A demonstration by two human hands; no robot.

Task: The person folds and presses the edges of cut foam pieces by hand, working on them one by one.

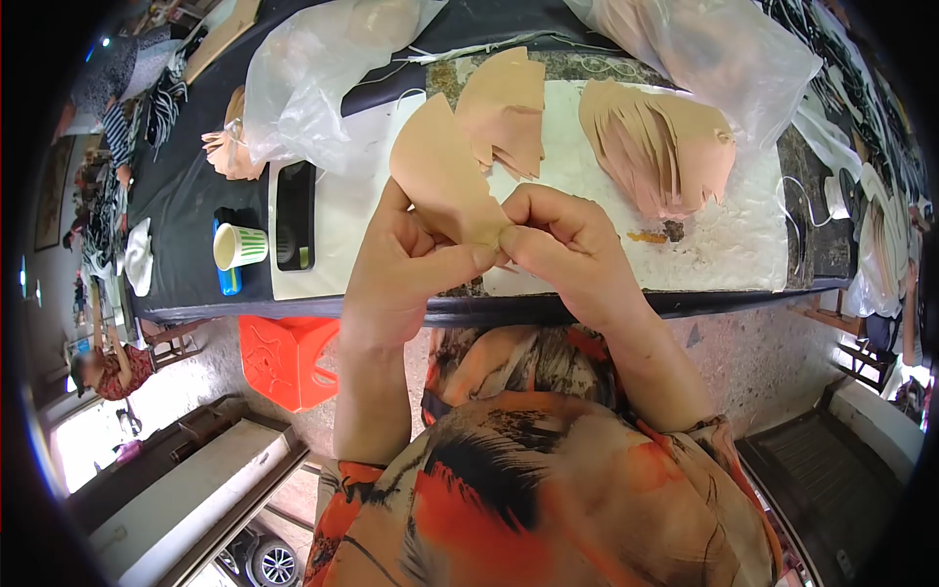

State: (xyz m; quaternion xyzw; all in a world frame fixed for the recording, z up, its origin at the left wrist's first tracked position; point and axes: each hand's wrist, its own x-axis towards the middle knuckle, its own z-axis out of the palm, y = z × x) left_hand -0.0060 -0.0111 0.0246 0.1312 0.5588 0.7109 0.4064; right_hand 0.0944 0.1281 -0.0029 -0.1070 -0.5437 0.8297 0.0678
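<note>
A curved tan sheet piece (438, 166) is raised over the table's front edge. My left hand (416, 254) is closed on its lower part, thumb on top. Pinched at the piece's lower right corner is my right hand (562, 245), its thumb tip close to the left one. Just behind the held piece lies a small stack of similar tan pieces (509, 108). A larger fanned stack of tan pieces (657, 152) rests to the right on the white board (724, 245).
A black phone (293, 215), a paper cup (240, 247) and a blue object (228, 279) are at the left. Plastic bags (308, 78) (724, 59) lie at the back. A red plastic container (286, 362) stands below the table. People are at the far left.
</note>
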